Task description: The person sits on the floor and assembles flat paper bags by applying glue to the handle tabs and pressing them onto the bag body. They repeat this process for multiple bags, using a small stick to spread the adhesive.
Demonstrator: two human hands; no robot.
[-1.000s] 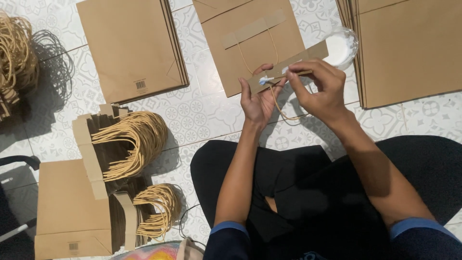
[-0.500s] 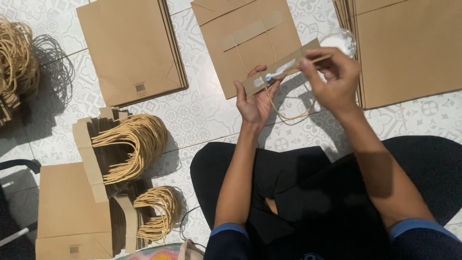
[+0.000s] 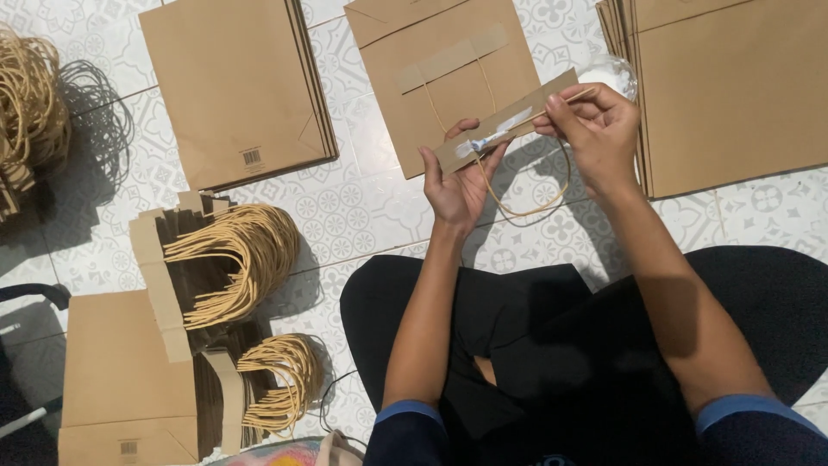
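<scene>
At upper centre, the left hand cups a cardboard strip flat while the right hand pinches a stick, spreading white glue.

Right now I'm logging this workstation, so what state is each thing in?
Cardboard strip: held up in both hands, white glue smeared on it.
Rope handle: loop hanging under the strip.
Middle paper bag: flat, strip and handle already attached.
Left hand: gripping the strip.
Right hand: pinching the strip's end.
</scene>
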